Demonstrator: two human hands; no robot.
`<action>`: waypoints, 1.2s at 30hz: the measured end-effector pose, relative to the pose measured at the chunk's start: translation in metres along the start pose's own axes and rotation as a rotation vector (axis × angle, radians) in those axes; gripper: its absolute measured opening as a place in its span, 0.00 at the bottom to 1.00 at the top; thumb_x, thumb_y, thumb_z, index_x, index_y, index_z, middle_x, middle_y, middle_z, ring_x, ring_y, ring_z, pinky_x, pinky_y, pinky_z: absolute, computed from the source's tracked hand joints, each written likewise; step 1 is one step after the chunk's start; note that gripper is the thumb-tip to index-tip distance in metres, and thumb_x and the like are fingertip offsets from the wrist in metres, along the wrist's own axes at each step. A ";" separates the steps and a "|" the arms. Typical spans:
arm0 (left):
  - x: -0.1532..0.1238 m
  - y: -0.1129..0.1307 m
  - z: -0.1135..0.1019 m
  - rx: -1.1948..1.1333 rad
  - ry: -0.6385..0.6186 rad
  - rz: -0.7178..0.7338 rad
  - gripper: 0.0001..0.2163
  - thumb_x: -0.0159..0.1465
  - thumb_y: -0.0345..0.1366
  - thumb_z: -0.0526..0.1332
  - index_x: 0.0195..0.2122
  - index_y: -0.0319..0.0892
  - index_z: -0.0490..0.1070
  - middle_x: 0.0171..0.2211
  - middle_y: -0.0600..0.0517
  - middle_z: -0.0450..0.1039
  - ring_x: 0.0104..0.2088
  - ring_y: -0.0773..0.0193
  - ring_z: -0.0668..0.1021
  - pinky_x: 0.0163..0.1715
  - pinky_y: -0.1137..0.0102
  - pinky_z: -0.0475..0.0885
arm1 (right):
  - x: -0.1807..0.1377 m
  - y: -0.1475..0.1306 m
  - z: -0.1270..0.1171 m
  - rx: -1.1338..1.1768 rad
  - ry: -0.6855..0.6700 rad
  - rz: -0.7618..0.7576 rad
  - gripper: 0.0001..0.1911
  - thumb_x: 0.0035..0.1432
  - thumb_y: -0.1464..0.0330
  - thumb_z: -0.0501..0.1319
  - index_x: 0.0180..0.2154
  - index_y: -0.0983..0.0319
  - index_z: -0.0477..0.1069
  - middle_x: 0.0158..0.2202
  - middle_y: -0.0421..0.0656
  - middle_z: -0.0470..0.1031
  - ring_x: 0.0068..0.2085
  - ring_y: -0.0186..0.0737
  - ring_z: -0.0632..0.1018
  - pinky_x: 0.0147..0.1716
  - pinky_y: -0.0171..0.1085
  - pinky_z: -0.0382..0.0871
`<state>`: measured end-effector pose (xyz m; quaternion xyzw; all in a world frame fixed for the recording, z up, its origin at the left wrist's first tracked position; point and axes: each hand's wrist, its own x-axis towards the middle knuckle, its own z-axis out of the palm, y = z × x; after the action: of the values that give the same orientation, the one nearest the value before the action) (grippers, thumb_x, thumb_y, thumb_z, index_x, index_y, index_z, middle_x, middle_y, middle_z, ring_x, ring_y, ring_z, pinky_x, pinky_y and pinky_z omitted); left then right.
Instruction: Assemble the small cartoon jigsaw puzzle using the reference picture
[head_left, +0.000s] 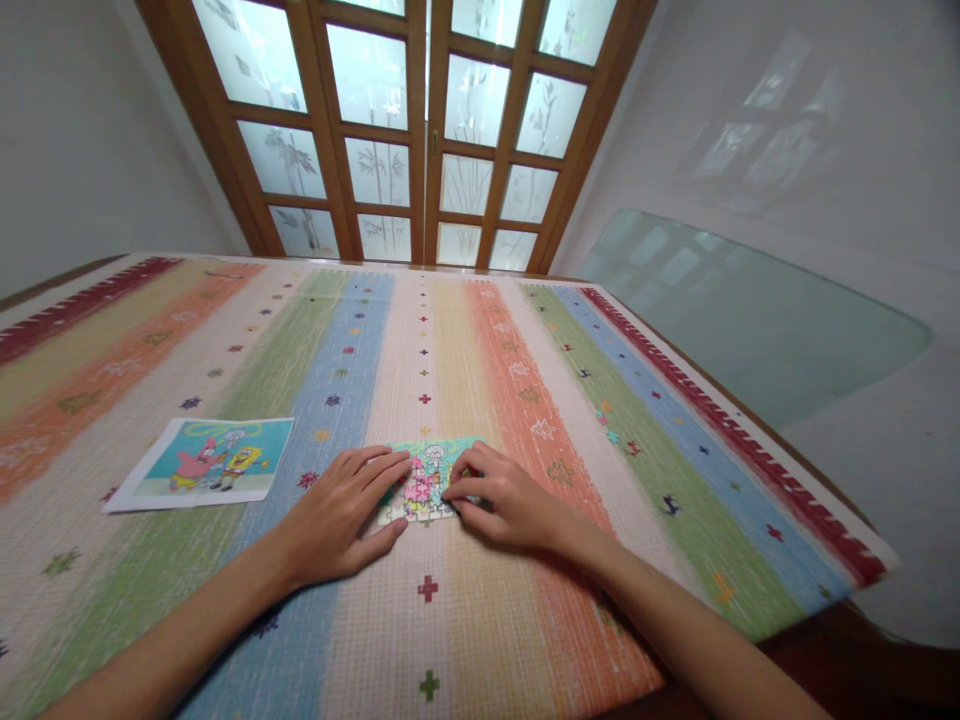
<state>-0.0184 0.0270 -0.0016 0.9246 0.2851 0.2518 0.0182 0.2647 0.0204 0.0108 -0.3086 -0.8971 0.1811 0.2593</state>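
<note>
A small jigsaw puzzle (418, 490) lies on the tablecloth in front of me, its fitted pieces showing pink, yellow and teal cartoon figures. My left hand (341, 510) rests flat over the puzzle's left side, fingers stretched out and thumb along the lower edge. On the other side, my right hand (499, 497) has its fingertips pinched together at a puzzle piece (448, 494) near the lower right part. Both hands cover portions of the puzzle, so its left and right borders are partly hidden.
To the left lies a printed sheet (217, 458) with the cartoon picture. A few loose puzzle pieces (613, 437) sit to the right on the striped tablecloth (465, 630). Behind the table stand wooden glass-paned doors (427, 140); a frosted glass panel (750, 310) is at right.
</note>
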 end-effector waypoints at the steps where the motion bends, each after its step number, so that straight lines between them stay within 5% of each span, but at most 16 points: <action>1: 0.000 0.000 0.000 -0.004 -0.002 -0.002 0.24 0.70 0.40 0.60 0.66 0.43 0.63 0.59 0.43 0.73 0.58 0.48 0.74 0.57 0.53 0.71 | 0.000 0.000 0.000 -0.019 -0.009 -0.014 0.10 0.68 0.71 0.58 0.43 0.59 0.79 0.43 0.48 0.76 0.44 0.43 0.75 0.47 0.44 0.72; 10: 0.003 0.001 -0.002 -0.041 0.007 0.106 0.21 0.71 0.33 0.58 0.65 0.45 0.65 0.57 0.45 0.76 0.56 0.51 0.76 0.55 0.55 0.72 | 0.006 0.000 0.004 -0.247 -0.117 -0.132 0.17 0.73 0.67 0.53 0.58 0.59 0.73 0.55 0.51 0.75 0.53 0.48 0.72 0.56 0.50 0.67; 16: 0.004 0.003 -0.003 -0.014 0.006 0.204 0.19 0.71 0.28 0.55 0.62 0.43 0.69 0.55 0.46 0.78 0.56 0.51 0.77 0.53 0.54 0.71 | 0.004 0.002 0.005 -0.309 -0.091 -0.118 0.18 0.74 0.65 0.53 0.59 0.59 0.72 0.57 0.51 0.73 0.55 0.49 0.71 0.57 0.51 0.67; 36: 0.007 0.007 -0.010 -0.105 0.102 0.149 0.09 0.70 0.28 0.58 0.46 0.39 0.76 0.39 0.47 0.79 0.41 0.56 0.77 0.43 0.60 0.75 | 0.001 0.005 0.005 -0.260 -0.049 -0.096 0.17 0.74 0.64 0.53 0.56 0.62 0.73 0.54 0.51 0.76 0.53 0.48 0.72 0.54 0.49 0.68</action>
<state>-0.0149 0.0240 0.0118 0.9270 0.2027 0.3138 0.0336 0.2636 0.0240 0.0050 -0.2918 -0.9327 0.0584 0.2036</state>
